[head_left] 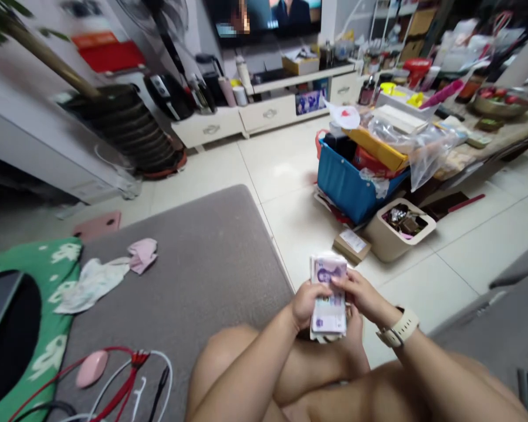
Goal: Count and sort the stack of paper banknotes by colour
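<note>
A stack of purple banknotes [330, 319] is held upright over my crossed legs, a portrait showing on the top note. My left hand [308, 302] grips its left edge, thumb lying across the front. From the right, my right hand [356, 293] holds the other edge, with its thumb also on the top note. The fingers of both hands are mostly hidden behind the stack. A pale wristwatch [398, 328] is on my right wrist.
On the grey sofa seat [211, 252] lie cloths, cables [127, 381] and a pink mouse [92, 369]. A beige bin [391, 234], small cardboard box [352, 245] and full blue basket [347, 181] stand on the tiled floor. A cluttered table [488, 146] is at right.
</note>
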A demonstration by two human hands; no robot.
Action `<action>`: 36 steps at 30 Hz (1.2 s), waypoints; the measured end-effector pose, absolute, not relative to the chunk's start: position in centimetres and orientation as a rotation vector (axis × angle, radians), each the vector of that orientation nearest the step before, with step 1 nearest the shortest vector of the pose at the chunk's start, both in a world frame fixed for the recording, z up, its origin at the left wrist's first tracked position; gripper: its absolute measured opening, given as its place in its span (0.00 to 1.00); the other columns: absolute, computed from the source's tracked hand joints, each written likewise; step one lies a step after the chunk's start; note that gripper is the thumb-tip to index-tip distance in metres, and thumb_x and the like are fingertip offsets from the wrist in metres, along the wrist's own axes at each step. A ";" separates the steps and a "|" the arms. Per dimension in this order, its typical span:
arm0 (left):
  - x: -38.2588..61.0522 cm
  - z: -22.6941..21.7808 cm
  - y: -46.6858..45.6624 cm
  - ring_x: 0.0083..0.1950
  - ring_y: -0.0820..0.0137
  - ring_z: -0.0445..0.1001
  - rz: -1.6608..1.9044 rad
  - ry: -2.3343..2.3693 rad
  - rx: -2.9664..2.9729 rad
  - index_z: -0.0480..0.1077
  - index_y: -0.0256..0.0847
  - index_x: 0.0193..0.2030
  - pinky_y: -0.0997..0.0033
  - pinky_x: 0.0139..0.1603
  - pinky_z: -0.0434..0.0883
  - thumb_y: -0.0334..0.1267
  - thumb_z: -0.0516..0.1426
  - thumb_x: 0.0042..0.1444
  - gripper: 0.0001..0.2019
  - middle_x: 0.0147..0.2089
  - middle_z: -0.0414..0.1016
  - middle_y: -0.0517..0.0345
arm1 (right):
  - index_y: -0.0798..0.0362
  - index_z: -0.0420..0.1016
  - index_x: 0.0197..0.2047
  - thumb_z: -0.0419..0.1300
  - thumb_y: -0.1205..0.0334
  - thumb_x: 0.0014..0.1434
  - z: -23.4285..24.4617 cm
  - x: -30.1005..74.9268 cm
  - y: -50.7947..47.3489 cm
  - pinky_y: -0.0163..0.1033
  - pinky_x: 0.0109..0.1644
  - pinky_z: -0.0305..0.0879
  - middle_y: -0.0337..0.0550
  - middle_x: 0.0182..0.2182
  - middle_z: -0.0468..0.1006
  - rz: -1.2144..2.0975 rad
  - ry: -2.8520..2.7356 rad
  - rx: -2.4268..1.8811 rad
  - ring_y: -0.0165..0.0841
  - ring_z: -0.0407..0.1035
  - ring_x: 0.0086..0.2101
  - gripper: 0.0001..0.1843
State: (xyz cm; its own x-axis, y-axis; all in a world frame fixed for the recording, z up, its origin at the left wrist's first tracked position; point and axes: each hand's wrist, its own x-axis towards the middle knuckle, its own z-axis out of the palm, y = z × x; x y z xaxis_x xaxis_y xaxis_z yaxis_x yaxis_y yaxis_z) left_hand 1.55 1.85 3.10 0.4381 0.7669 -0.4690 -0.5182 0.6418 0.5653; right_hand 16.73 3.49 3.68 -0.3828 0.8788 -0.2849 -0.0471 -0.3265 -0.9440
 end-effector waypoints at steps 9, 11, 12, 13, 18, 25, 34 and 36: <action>1.7 2.3 1.2 0.32 0.66 0.74 0.733 0.844 0.598 0.76 0.34 0.35 0.64 0.40 0.69 0.30 0.62 0.37 0.13 0.30 0.77 0.54 | 0.54 0.78 0.35 0.70 0.44 0.49 4.1 16.7 2.9 0.47 0.45 0.68 0.45 0.31 0.80 1.915 -1.062 -1.008 0.39 0.73 0.33 0.21; 1.4 2.4 1.7 0.35 0.64 0.74 0.711 0.886 0.730 0.77 0.36 0.37 0.64 0.42 0.69 0.31 0.62 0.39 0.14 0.33 0.78 0.54 | 0.54 0.77 0.34 0.69 0.44 0.50 3.6 16.9 3.1 0.46 0.43 0.67 0.45 0.30 0.79 1.848 -1.091 -1.067 0.39 0.72 0.32 0.21; 1.2 2.6 2.0 0.37 0.64 0.74 0.696 0.940 0.826 0.77 0.36 0.37 0.64 0.43 0.69 0.32 0.62 0.40 0.14 0.34 0.78 0.54 | 0.54 0.77 0.34 0.68 0.43 0.51 3.3 17.0 3.3 0.45 0.42 0.67 0.45 0.30 0.79 1.801 -1.120 -1.109 0.39 0.71 0.32 0.21; 0.9 2.7 2.4 0.38 0.63 0.73 0.689 1.023 0.934 0.77 0.37 0.37 0.64 0.44 0.69 0.34 0.63 0.40 0.13 0.35 0.78 0.54 | 0.54 0.77 0.34 0.67 0.42 0.52 3.1 17.1 3.5 0.45 0.41 0.67 0.45 0.30 0.79 1.741 -1.160 -1.149 0.39 0.71 0.32 0.21; 0.0 3.1 3.7 0.41 0.64 0.69 0.850 1.441 1.149 0.77 0.41 0.37 0.64 0.48 0.66 0.38 0.62 0.43 0.12 0.42 0.76 0.53 | 0.53 0.78 0.38 0.60 0.43 0.59 2.9 17.5 4.2 0.42 0.42 0.65 0.44 0.34 0.77 1.342 -1.439 -1.300 0.39 0.71 0.36 0.20; 1.8 3.1 2.1 0.44 0.64 0.71 0.875 1.058 0.556 0.72 0.42 0.42 0.68 0.39 0.70 0.38 0.60 0.44 0.15 0.41 0.74 0.54 | 0.51 0.79 0.41 0.56 0.46 0.63 3.6 16.8 3.6 0.41 0.43 0.66 0.44 0.35 0.75 1.246 -1.619 -1.208 0.38 0.70 0.37 0.18; 2.2 3.0 1.7 0.37 0.65 0.74 0.903 0.941 0.506 0.74 0.37 0.43 0.65 0.38 0.72 0.42 0.64 0.45 0.18 0.37 0.77 0.50 | 0.51 0.77 0.40 0.58 0.49 0.63 4.2 16.9 3.4 0.41 0.46 0.65 0.44 0.36 0.76 1.254 -1.586 -1.060 0.38 0.70 0.39 0.15; 2.3 2.5 1.5 0.38 0.63 0.75 0.879 0.949 0.544 0.75 0.37 0.45 0.63 0.38 0.73 0.46 0.64 0.46 0.20 0.38 0.78 0.49 | 0.52 0.77 0.39 0.59 0.49 0.63 4.2 16.8 3.3 0.41 0.45 0.66 0.44 0.35 0.75 1.266 -1.550 -1.059 0.38 0.70 0.38 0.14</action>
State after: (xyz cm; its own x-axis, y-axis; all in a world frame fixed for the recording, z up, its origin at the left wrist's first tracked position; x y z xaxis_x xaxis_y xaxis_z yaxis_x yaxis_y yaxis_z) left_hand 2.25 1.52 2.51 0.2925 0.8359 -0.4645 -0.3993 0.5481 0.7349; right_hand 16.83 3.32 4.20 -0.2808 0.9548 0.0975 0.0954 0.1289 -0.9871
